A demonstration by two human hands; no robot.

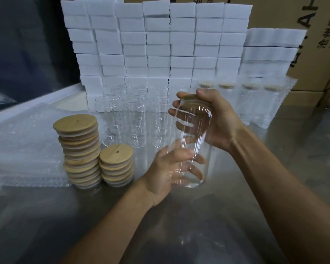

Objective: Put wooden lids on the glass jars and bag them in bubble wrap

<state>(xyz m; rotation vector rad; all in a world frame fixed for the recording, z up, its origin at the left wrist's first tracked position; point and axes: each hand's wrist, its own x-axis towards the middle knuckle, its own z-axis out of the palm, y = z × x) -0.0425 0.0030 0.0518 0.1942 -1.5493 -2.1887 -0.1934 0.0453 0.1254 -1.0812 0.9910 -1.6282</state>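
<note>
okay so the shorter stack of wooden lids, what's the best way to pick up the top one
Pinch the top lid of the shorter stack by its rim, coming from above, probably with the thumb on the near edge. It lies flat with its face up, and the taller stack stands close on its left, so the front and right edges look easier to reach.

Bench (pixel 46 225) front edge: bare steel. Left edge: bubble wrap (pixel 25 149) and lid stacks (pixel 80 149). Rear edge: jars (pixel 133 119), foam blocks (pixel 156 44).
</note>
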